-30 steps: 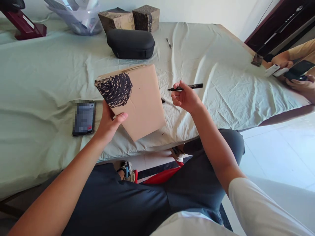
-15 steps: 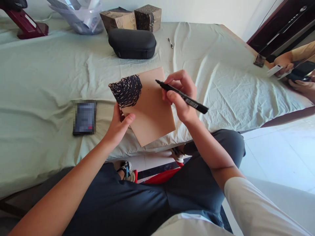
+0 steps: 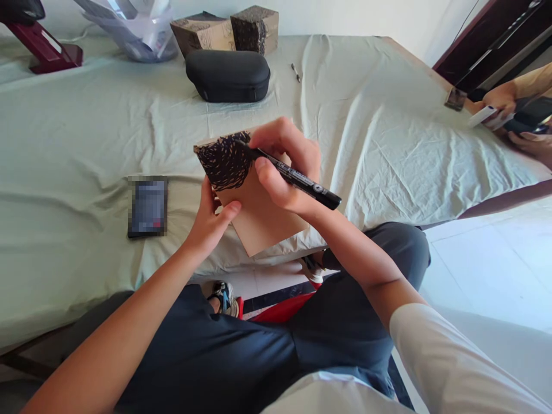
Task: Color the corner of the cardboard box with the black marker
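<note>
A brown cardboard box lies tilted near the front edge of the cloth-covered table. Dense black strokes cover its upper left corner. My left hand grips the box's left edge, thumb on top and the other fingers partly hidden at its side. In my right hand is a black marker pen, pinched between thumb and fingers. The pen's tip is at the right part of the blackened patch; whether it touches the surface is hard to tell. My right hand hides the box's upper right part.
A phone lies left of the box. Behind stand a black zip case, two patterned boxes and a plastic basket of papers. A small pen lies near the case. Another person's hands hold things at the far right.
My right hand has moved left with the marker pen, from above the box's bare right side to the blackened patch. My left hand still grips the box.
</note>
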Demonstrator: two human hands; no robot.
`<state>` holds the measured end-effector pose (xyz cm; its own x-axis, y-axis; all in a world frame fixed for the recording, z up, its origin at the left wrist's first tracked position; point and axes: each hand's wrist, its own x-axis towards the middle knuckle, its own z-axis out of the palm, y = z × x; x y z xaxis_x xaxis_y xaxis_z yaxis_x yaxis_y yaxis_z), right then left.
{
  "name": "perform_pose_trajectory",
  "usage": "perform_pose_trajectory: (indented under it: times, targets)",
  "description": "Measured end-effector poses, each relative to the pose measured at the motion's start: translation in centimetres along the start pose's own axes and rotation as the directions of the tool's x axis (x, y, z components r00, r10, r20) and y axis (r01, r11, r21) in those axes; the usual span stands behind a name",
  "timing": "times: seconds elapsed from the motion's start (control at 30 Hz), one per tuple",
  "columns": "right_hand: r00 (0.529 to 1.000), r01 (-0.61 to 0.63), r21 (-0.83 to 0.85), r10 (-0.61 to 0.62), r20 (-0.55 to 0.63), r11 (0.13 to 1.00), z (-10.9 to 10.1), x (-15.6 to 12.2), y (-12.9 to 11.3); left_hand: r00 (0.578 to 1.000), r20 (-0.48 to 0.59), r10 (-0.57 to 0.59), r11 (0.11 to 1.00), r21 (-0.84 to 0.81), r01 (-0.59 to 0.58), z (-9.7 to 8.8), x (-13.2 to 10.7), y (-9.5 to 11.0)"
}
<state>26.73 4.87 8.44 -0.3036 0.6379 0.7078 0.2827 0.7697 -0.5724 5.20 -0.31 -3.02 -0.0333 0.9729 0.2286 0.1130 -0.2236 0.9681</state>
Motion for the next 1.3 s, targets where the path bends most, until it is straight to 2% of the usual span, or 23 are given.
perform_pose_trajectory:
  times: [0.13,0.33,0.4,0.57,0.67,0.9,1.0,1.17,1.3]
  targets:
    - [0.998,0.05,-0.014,-0.051,-0.047,0.999,0.8,0.5,-0.5,1.0,-0.014,0.004,1.0,0.029,-0.004,0.3,-0.2,0.4]
    - [0.969,0.18,-0.041,-0.184,-0.167,0.983,2.1,-1.1,0.7,1.0,0.007,-0.005,1.0,0.018,0.005,0.4,-0.5,0.8]
    - [0.971,0.161,-0.032,-0.164,-0.175,0.986,2.1,-1.4,0.8,1.0,0.013,-0.015,1.0,0.003,0.015,0.4,-0.5,0.8]
    - [0.997,-0.021,-0.098,0.013,-0.075,0.995,1.3,-1.2,0.7,0.999,0.023,-0.029,1.0,-0.01,0.03,0.5,-0.5,0.9]
    - [0.996,-0.053,-0.088,0.046,-0.079,0.995,1.0,-1.2,0.8,0.999,0.028,-0.029,0.999,-0.021,0.029,0.6,-0.5,0.9]
    - [0.961,0.097,-0.102,-0.12,-0.248,0.99,1.5,-2.0,1.4,1.0,0.026,-0.016,0.999,-0.041,0.017,0.6,-0.7,0.4]
    - [0.973,0.092,-0.111,-0.113,-0.2,0.99,1.3,-1.9,1.2,1.0,0.022,-0.017,0.999,-0.047,0.018,0.5,-0.8,0.3]
    - [0.982,0.165,-0.085,-0.172,-0.084,0.983,-0.3,-1.2,0.6,0.999,0.033,-0.036,0.999,-0.017,0.036,0.7,-1.0,0.8]
    - [0.983,0.183,-0.061,-0.182,0.016,0.981,-1.2,-1.5,1.6,0.998,0.02,-0.061,0.998,-0.007,0.062,1.0,-1.2,1.4]
